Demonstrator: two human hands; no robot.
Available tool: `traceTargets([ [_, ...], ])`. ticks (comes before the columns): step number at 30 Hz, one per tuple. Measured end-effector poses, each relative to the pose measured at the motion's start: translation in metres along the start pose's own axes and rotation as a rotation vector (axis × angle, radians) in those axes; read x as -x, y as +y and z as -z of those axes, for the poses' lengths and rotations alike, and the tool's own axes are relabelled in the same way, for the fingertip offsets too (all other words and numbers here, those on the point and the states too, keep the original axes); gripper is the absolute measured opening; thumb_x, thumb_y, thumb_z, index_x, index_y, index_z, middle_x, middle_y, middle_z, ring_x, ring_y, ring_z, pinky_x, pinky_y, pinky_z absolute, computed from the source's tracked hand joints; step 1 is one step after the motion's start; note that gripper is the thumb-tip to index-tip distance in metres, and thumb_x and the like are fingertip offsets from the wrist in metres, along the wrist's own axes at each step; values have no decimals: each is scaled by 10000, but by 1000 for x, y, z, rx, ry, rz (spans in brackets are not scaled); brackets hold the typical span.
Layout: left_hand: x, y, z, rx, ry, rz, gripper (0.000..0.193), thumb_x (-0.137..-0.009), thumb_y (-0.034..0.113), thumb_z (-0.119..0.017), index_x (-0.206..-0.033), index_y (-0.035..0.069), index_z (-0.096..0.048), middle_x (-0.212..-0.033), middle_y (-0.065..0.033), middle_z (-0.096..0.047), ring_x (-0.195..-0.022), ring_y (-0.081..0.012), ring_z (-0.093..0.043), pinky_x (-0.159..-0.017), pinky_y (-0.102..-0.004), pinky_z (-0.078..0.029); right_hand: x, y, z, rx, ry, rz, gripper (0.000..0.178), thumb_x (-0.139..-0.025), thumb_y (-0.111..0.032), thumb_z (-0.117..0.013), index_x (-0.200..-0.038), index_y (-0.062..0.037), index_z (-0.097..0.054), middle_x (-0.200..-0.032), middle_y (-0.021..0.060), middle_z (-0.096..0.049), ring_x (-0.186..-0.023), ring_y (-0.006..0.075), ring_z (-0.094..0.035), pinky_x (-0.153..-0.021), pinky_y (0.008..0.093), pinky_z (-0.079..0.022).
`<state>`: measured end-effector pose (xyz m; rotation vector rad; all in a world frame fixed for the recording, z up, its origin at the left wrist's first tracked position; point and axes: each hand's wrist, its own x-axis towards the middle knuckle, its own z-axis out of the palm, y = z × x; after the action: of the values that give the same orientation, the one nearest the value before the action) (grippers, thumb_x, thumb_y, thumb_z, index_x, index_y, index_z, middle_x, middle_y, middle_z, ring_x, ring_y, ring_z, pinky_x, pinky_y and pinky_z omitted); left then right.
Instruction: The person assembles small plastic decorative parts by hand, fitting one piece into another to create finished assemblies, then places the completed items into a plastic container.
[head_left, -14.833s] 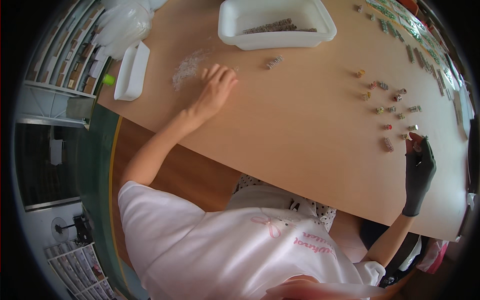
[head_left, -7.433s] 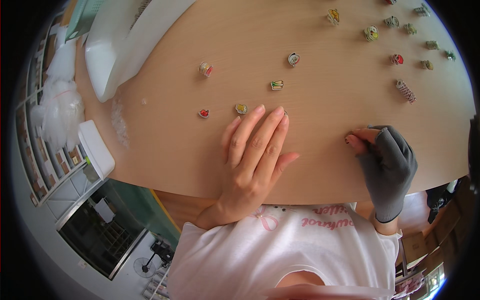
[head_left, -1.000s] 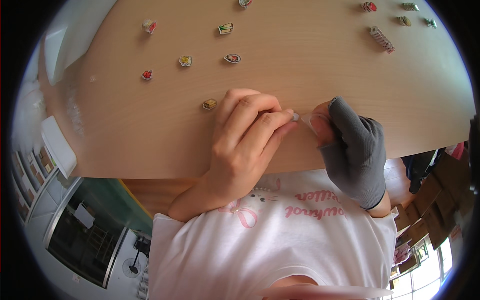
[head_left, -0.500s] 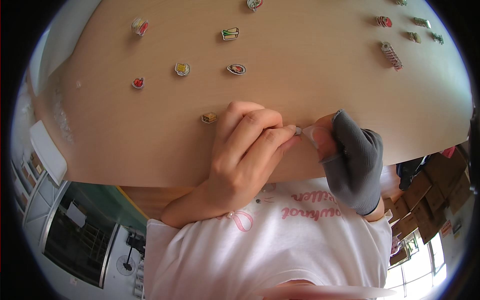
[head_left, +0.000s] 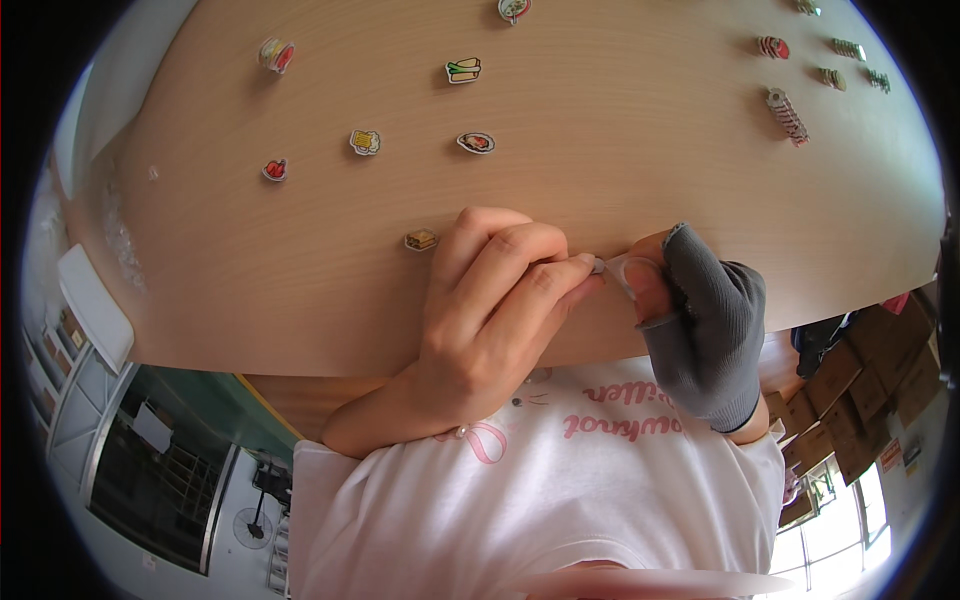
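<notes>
My left hand (head_left: 495, 310) is bare and closed, thumb and index finger pinching a small light-grey piece (head_left: 598, 265) whose face is hidden. Facing it, my right hand (head_left: 705, 315) wears a grey glove with bare fingertips. Its thumb and bent fingers hold a thin whitish, see-through film (head_left: 616, 268), which reaches to the grey piece; I cannot tell whether they are joined. Just left of my left hand, a small flat food-shaped cutout (head_left: 421, 240) lies on the wooden table (head_left: 250, 290).
Farther off lie more food cutouts: a red one (head_left: 275, 170), a yellow one (head_left: 365, 142), an oval one (head_left: 476, 143) and a green-and-cream one (head_left: 463, 71). Stacked cutouts stand at far left (head_left: 277, 56) and far right (head_left: 788, 118). A white chair back (head_left: 95, 305) borders the table's left edge.
Both hands keep the same pinch and nearly the same place. The whole table view has shifted down very slightly; no cutout has visibly moved on the table.
</notes>
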<state>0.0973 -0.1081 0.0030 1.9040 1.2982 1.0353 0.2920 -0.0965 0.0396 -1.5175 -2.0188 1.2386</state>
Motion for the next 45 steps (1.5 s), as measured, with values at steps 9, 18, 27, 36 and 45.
traceTargets([
  [9, -1, 0, -1, -13, 0, 4, 351, -570, -72, -871, -877, -6, -714, -881, -65, -636, -801, -243, -580, -631, -351, -462, -5, -9, -2, 72, 14, -40, 93, -870, -5, -670, -912, -20, -589, -602, 115, -530, -490, 292, -541, -495, 352, -416],
  [18, -2, 3, -6, -21, 11, 8, 337, -564, -90, -854, -854, -13, -701, -880, -69, -628, -805, -244, -578, -625, -351, -460, -19, -5, 14, 34, -98, -13, 92, -888, 25, -635, -828, -9, -575, -616, 122, -489, -491, 294, -464, -509, 337, -389],
  [27, 2, -4, -9, -49, 19, -33, 262, -664, -25, -835, -877, 20, -689, -906, -47, -608, -852, -240, -579, -701, -371, -474, -17, 9, 24, -311, -131, -123, 76, -976, -58, -579, -933, 2, -599, -639, 46, -566, -543, 106, -530, -515, 267, -437],
  [36, 5, -4, -10, -172, 91, -207, 266, -748, -34, -797, -978, -33, -663, -896, -93, -664, -824, -258, -646, -688, -352, -534, 16, 11, -10, 229, 244, 279, 527, -739, -42, -706, -1263, -93, -670, -930, 59, -692, -737, 206, -657, -662, 347, -534],
  [45, 6, 1, -9, -90, 123, -147, 285, -783, -88, -757, -1050, -43, -668, -865, -114, -685, -829, -272, -681, -684, -343, -553, 8, 0, -31, 379, 359, 259, 353, -742, -97, -753, -1087, -104, -681, -785, 6, -605, -684, 213, -619, -600, 355, -494],
])
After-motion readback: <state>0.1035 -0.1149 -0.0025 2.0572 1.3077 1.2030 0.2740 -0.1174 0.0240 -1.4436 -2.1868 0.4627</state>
